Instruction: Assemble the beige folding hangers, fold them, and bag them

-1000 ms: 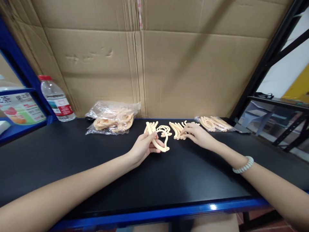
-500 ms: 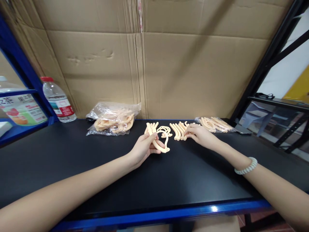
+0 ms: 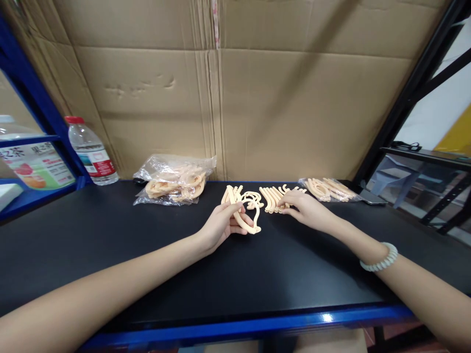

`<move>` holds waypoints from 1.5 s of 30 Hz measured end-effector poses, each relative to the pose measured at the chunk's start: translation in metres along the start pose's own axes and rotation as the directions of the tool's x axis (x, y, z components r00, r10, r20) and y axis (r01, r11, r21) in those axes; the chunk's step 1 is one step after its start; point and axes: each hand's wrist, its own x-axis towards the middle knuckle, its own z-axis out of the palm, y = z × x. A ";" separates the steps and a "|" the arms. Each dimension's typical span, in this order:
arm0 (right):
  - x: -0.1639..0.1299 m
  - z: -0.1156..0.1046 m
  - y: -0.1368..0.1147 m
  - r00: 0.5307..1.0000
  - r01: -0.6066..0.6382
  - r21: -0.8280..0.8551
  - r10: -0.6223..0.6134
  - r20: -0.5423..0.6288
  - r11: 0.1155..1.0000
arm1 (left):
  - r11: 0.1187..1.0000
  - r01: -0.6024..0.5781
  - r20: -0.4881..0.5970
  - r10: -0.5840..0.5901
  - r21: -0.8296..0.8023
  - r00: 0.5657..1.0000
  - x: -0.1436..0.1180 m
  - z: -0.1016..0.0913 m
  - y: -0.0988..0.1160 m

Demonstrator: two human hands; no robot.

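On the black table (image 3: 110, 255), the left hand (image 3: 221, 223) is gripping a few peach plastic hooks (image 3: 245, 220) while the right hand (image 3: 307, 211), fingers loosely curled, is touching the loose row (image 3: 272, 198), with two bags (image 3: 172, 184) waiting, seemingly unfinished.

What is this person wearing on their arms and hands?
Both forearms are bare, with no sleeves and no gloves in view. The right wrist carries a pale coiled bracelet, like a spiral hair tie. The left hand and the right hand show no rings or watch.
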 end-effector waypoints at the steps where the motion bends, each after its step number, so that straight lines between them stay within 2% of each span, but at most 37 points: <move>1: 0.000 0.001 -0.006 1.000 0.025 0.012 -0.024 -0.013 1.000 | 1.000 0.001 0.001 -0.001 0.010 1.000 0.000 0.001 0.000; 6: 0.000 0.002 -0.039 0.982 0.167 0.053 -0.161 -0.097 0.985 | 0.997 -0.004 0.039 0.001 0.079 0.999 -0.002 0.002 0.000; 10: -0.001 -0.001 -0.058 0.960 0.270 0.022 -0.267 -0.084 0.963 | 0.984 -0.043 0.116 0.023 0.175 0.993 -0.003 0.001 -0.003; 14: -0.001 -0.003 -0.064 0.943 0.326 -0.052 -0.328 -0.050 0.944 | 0.961 -0.123 0.151 0.087 0.246 0.985 -0.005 0.002 -0.004; 19: -0.002 0.000 -0.060 0.959 0.274 -0.008 -0.274 -0.072 0.962 | 0.896 -0.239 0.071 0.230 0.374 0.971 -0.005 0.001 -0.005; 23: -0.003 0.000 -0.062 0.978 0.138 0.207 -0.100 -0.182 0.969 | 0.829 -0.308 0.107 0.293 0.467 0.950 -0.005 -0.001 -0.007; 25: -0.002 -0.001 -0.063 0.987 0.067 0.419 0.001 -0.160 0.906 | 0.760 -0.372 0.156 0.344 0.534 0.926 -0.006 -0.001 -0.007; 28: 0.002 -0.001 -0.059 0.996 -0.045 0.755 0.086 -0.016 0.654 | 0.619 -0.447 0.228 0.402 0.646 0.887 -0.009 -0.001 -0.008; 30: 0.003 0.000 -0.054 0.987 -0.118 0.854 0.152 0.046 0.507 | 0.560 -0.469 0.269 0.404 0.683 0.874 -0.010 0.000 -0.008; 31: 0.003 0.001 -0.052 0.980 -0.140 0.871 0.193 0.053 0.472 | 0.546 -0.475 0.282 0.401 0.690 0.871 -0.010 0.000 -0.008; 33: 0.004 0.003 -0.048 0.967 -0.150 0.880 0.254 0.035 0.450 | 0.553 -0.475 0.278 0.404 0.685 0.872 -0.011 0.001 -0.008; 35: 0.004 0.006 -0.047 0.961 -0.136 0.889 0.276 0.011 0.438 | 0.609 -0.445 0.247 0.384 0.657 0.890 -0.011 0.002 -0.008; 37: 0.004 0.007 -0.048 0.958 -0.127 0.915 0.287 0.013 0.383 | 0.682 -0.409 0.212 0.356 0.607 0.910 -0.011 0.002 -0.008; 39: 0.004 0.009 -0.051 0.953 -0.130 0.945 0.299 0.036 0.301 | 0.717 -0.395 0.189 0.354 0.574 0.916 -0.012 0.002 -0.009; 41: 0.004 0.010 -0.055 0.947 -0.130 0.964 0.316 0.051 0.233 | 0.705 -0.401 0.165 0.381 0.585 0.910 -0.012 0.002 -0.009; 45: 0.004 0.009 -0.061 0.937 -0.122 0.977 0.346 0.054 0.177 | 0.648 -0.406 0.136 0.426 0.644 0.894 -0.012 0.003 -0.009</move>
